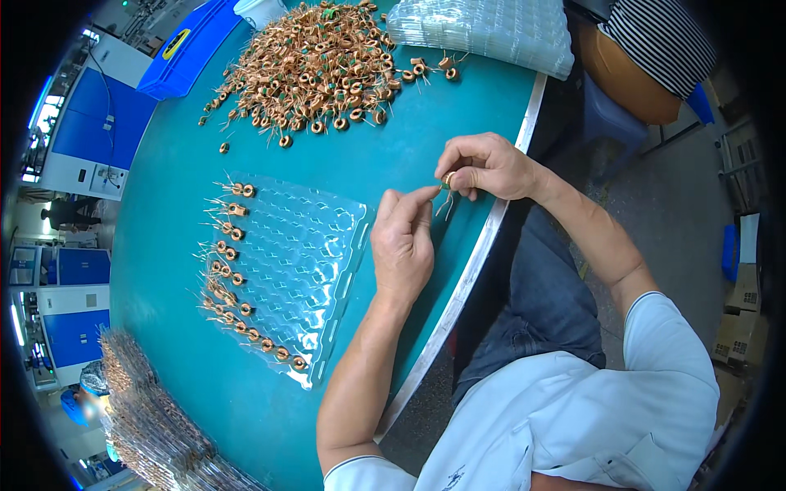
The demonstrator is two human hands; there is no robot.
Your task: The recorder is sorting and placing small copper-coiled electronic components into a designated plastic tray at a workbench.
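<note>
My right hand pinches a small copper-wound toroidal coil with green on it, near the table's right edge. Its thin wire leads hang below the fingers. From the left, the index finger of my left hand reaches to the same coil and touches it, the other fingers curled in; the thumb tip is hidden. Left of my left hand lies a clear plastic blister tray with rows of pockets. Several coils sit along the tray's left side and lower left, leads pointing left.
A big heap of coils covers the table's far part, with a few strays around it. Stacked clear trays stand far right, a blue bin far left, and filled tray stacks near left. A metal edge borders the green table. Another person sits far right.
</note>
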